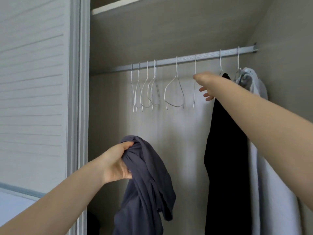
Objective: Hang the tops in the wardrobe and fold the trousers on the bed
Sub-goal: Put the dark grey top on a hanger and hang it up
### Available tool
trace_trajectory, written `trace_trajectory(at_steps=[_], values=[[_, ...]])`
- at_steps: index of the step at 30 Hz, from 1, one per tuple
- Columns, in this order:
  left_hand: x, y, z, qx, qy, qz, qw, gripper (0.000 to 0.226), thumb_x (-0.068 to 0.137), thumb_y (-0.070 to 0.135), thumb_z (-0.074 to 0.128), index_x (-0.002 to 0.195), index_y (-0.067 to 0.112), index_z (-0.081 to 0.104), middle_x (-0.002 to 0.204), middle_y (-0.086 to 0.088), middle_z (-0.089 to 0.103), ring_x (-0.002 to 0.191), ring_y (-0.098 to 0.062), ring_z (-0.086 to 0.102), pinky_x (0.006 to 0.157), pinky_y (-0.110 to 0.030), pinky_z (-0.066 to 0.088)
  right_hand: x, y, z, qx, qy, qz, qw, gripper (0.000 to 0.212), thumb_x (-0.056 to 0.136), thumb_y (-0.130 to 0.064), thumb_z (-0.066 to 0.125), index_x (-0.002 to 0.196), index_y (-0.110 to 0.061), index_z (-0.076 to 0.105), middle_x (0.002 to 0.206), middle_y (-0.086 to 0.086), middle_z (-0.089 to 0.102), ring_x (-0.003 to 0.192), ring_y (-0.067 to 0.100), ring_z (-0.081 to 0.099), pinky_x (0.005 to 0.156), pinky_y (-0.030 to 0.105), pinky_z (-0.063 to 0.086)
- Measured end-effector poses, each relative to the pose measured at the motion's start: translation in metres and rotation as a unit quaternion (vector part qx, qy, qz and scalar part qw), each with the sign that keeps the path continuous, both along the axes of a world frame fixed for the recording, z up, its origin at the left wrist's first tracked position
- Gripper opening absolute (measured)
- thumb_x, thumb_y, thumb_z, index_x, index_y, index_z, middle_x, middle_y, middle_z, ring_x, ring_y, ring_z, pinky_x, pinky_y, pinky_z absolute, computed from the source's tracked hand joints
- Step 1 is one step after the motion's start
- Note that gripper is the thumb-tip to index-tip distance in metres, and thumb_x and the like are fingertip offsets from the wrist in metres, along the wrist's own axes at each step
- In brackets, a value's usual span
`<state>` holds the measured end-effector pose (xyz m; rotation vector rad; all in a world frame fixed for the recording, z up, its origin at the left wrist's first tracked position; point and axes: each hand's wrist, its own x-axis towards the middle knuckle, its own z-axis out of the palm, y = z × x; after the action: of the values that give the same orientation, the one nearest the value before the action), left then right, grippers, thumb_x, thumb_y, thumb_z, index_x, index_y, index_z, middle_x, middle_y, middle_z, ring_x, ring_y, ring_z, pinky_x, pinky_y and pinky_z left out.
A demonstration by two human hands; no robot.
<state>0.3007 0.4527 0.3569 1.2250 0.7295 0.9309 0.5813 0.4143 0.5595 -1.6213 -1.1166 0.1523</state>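
Note:
My left hand point(116, 164) grips a bunched dark blue-grey top point(147, 184) low in the open wardrobe; the cloth hangs down below my fist. My right hand point(205, 85) reaches up beside a white wire hanger point(194, 82) that hangs edge-on from the metal rail point(186, 59). Its fingers are spread and point down; I cannot tell whether they touch the hanger. Just right of that hand a black garment point(225, 150) hangs on the rail, and beyond it a white garment point(264, 158).
Several empty white wire hangers point(147, 89) hang on the left half of the rail, and one more point(174, 92) hangs in the middle. A ribbed sliding door point(33, 90) stands at the left. A shelf point(118, 5) runs above the rail.

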Motion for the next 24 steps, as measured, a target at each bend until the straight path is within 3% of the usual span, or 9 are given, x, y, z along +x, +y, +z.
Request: trace_trajectory(at_steps=[4, 6, 8, 11, 13, 15, 17, 19, 24], values=[[-0.006, 0.000, -0.001, -0.009, 0.001, 0.041, 0.999, 0.026, 0.098, 0.025, 0.052, 0.098, 0.007, 0.071, 0.094, -0.017, 0.075, 0.072, -0.030, 0.074, 0.064, -0.039, 0.059, 0.000, 0.022, -0.004, -0.058, -0.011, -0.008, 0.998, 0.051, 0.095, -0.042, 0.042, 0.137, -0.015, 0.040, 0.128, 0.011, 0.053, 0.106, 0.033, 0.051, 0.083, 0.050, 0.045], [-0.010, -0.001, 0.000, -0.021, 0.025, 0.055, 0.998, 0.022, 0.095, 0.021, 0.055, 0.091, 0.006, 0.071, 0.086, -0.016, 0.074, 0.068, -0.030, 0.072, 0.062, -0.038, 0.058, -0.001, 0.032, -0.004, -0.063, 0.037, 0.010, 0.997, 0.032, 0.094, -0.038, 0.044, 0.109, -0.013, 0.057, 0.127, 0.006, 0.054, 0.102, 0.030, 0.048, 0.086, 0.054, 0.045], [-0.013, 0.000, 0.000, -0.041, 0.067, 0.059, 0.995, 0.023, 0.089, 0.018, 0.057, 0.075, 0.005, 0.070, 0.076, -0.013, 0.071, 0.062, -0.028, 0.068, 0.059, -0.034, 0.056, -0.002, 0.039, -0.004, -0.060, 0.088, 0.033, 0.994, 0.023, 0.096, -0.031, 0.044, 0.083, -0.015, 0.056, 0.122, 0.003, 0.053, 0.112, 0.030, 0.045, 0.096, 0.061, 0.039], [-0.018, 0.002, -0.001, -0.068, 0.097, 0.064, 0.991, 0.027, 0.080, 0.023, 0.058, 0.056, 0.010, 0.062, 0.063, -0.008, 0.063, 0.055, -0.024, 0.061, 0.059, -0.027, 0.048, -0.005, 0.046, -0.004, -0.019, 0.158, 0.073, 0.985, 0.025, 0.097, -0.030, 0.038, 0.101, -0.011, 0.053, 0.106, 0.006, 0.052, 0.110, 0.033, 0.047, 0.099, 0.071, 0.030], [-0.021, 0.002, -0.002, -0.077, 0.100, 0.069, 0.990, 0.024, 0.079, 0.022, 0.056, 0.059, 0.010, 0.061, 0.065, -0.009, 0.062, 0.058, -0.025, 0.060, 0.062, -0.028, 0.047, -0.006, 0.049, -0.003, 0.030, 0.199, 0.073, 0.977, 0.036, 0.098, -0.027, 0.031, 0.129, -0.011, 0.044, 0.112, 0.009, 0.054, 0.088, 0.028, 0.047, 0.097, 0.076, 0.025], [-0.024, 0.000, -0.003, -0.082, 0.101, 0.073, 0.989, 0.023, 0.080, 0.021, 0.055, 0.066, 0.006, 0.066, 0.072, -0.012, 0.067, 0.064, -0.028, 0.063, 0.067, -0.031, 0.050, -0.008, 0.049, -0.004, 0.069, 0.209, 0.075, 0.972, 0.037, 0.101, -0.022, 0.027, 0.132, -0.009, 0.043, 0.125, 0.009, 0.055, 0.092, 0.025, 0.047, 0.098, 0.075, 0.021], [-0.026, -0.003, -0.005, -0.072, 0.091, 0.063, 0.991, 0.017, 0.081, 0.019, 0.056, 0.080, 0.006, 0.066, 0.081, -0.014, 0.068, 0.073, -0.030, 0.064, 0.073, -0.035, 0.051, -0.008, 0.044, -0.006, 0.105, 0.205, 0.097, 0.968, 0.030, 0.102, -0.025, 0.026, 0.120, -0.015, 0.047, 0.118, 0.004, 0.060, 0.098, 0.021, 0.051, 0.099, 0.065, 0.031], [-0.028, -0.003, -0.010, -0.050, 0.070, 0.045, 0.995, 0.019, 0.085, 0.021, 0.058, 0.094, 0.007, 0.068, 0.094, -0.015, 0.071, 0.084, -0.031, 0.066, 0.077, -0.038, 0.054, -0.009, 0.035, -0.009, 0.143, 0.181, 0.111, 0.967, 0.022, 0.099, -0.026, 0.029, 0.109, -0.022, 0.048, 0.092, -0.002, 0.062, 0.084, 0.017, 0.055, 0.094, 0.051, 0.043], [-0.026, 0.000, -0.029, -0.001, 0.037, 0.030, 0.999, 0.033, 0.096, 0.034, 0.058, 0.117, 0.010, 0.068, 0.111, -0.014, 0.072, 0.104, -0.029, 0.068, 0.080, -0.040, 0.056, -0.021, 0.004, -0.040, 0.185, 0.152, 0.125, 0.963, 0.020, 0.087, -0.019, 0.035, 0.080, -0.025, 0.053, 0.063, -0.008, 0.061, 0.064, 0.012, 0.053, 0.076, 0.035, 0.043]])
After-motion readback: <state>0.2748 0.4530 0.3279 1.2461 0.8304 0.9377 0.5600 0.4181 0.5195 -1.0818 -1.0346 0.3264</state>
